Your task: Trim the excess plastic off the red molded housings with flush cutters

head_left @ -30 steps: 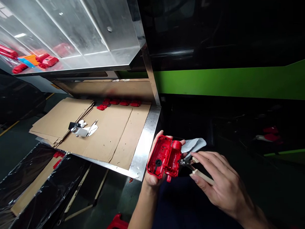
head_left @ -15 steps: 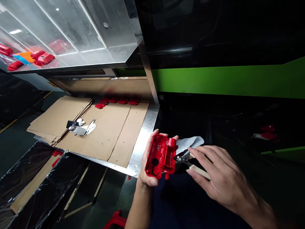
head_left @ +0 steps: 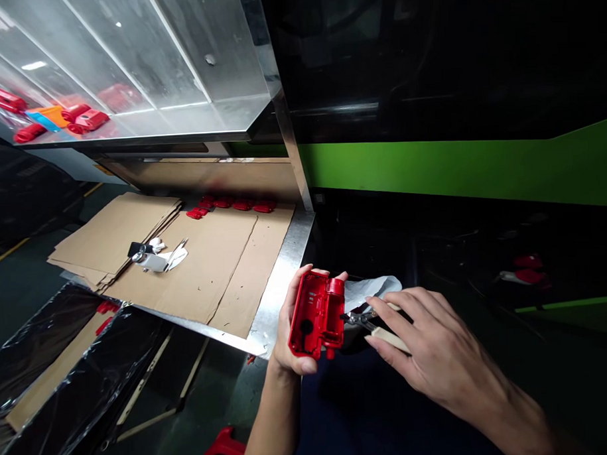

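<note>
A red plastic housing (head_left: pixel 306 313), hollow side facing me, rests in my left hand (head_left: pixel 284 347), whose fingers and thumb wrap its edges. In my right hand (head_left: pixel 431 342) is a pair of nippers (head_left: pixel 387 337) with pale handles. Their dark jaws touch or nearly touch the housing's right edge; I cannot tell which. The handles stand apart between thumb and fingers. Just behind the tool hangs something whitish and thin (head_left: pixel 373 290), like a bag or sheet, partly hidden by my right hand.
On the cardboard-covered bench (head_left: pixel 230 263), several red parts (head_left: pixel 241 205) line the back. A white bottle (head_left: pixel 150 261) stands near stacked cardboard (head_left: pixel 117 234). More red parts sit on the metal shelf (head_left: pixel 180 125). A black-lined box (head_left: pixel 54 369) is at lower left, and a green-black machine (head_left: pixel 431 170) at right.
Both hands, the housing and the nippers have shifted slightly left in view, with the bench shifting left too. The nippers stay at the housing's right edge.
</note>
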A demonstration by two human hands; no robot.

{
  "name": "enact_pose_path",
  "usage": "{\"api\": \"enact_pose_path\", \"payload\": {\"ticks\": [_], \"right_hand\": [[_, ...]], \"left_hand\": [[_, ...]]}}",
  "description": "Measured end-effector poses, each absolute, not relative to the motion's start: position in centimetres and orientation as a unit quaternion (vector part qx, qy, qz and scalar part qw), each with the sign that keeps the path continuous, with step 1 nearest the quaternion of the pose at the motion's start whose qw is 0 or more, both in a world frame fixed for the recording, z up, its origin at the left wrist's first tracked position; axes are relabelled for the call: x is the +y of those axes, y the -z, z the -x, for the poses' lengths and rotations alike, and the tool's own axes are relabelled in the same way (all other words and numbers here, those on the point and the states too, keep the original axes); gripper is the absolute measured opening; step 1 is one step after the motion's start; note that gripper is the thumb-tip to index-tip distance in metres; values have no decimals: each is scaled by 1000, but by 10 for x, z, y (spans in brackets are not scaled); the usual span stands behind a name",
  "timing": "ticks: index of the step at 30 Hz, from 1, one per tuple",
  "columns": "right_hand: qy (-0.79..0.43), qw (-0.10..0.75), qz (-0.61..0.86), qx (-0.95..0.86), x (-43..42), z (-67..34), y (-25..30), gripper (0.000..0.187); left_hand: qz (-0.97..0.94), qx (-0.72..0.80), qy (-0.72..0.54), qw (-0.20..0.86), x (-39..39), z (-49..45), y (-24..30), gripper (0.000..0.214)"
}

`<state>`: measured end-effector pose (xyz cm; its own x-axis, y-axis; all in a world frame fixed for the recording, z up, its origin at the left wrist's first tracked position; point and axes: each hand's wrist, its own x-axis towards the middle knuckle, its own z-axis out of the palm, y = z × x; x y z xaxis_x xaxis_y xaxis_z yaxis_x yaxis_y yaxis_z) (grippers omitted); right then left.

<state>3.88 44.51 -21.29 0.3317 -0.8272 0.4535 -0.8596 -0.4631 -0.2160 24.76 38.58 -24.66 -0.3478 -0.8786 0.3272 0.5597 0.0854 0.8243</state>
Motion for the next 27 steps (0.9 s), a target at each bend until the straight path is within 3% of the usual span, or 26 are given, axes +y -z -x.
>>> {"api": "enact_pose_path", "payload": {"ticks": [5,8,14,16,19,27], "right_hand": [[-272,37,-823,-497,438,-34,217,27],[-328,-8,-824,-463,435,-33,229,23],[-552,-319,-596,-488,440,-43,262,31],[-559,-369,-550,-499,442,-41,268,36],[-522,-352,-575,-522,440,-35,265,37],[-415,-124,-700,-568,430,-31,225,31]], "left_hand": [[-171,-490,663,539,383,-248,251,104],[-149,-471,682,540,383,-247,257,101],[-175,-420,714,532,385,-242,261,111],[-173,-422,713,533,386,-241,259,112],[-163,-431,706,538,386,-239,257,111],[-168,-457,681,547,395,-223,259,110]]}}
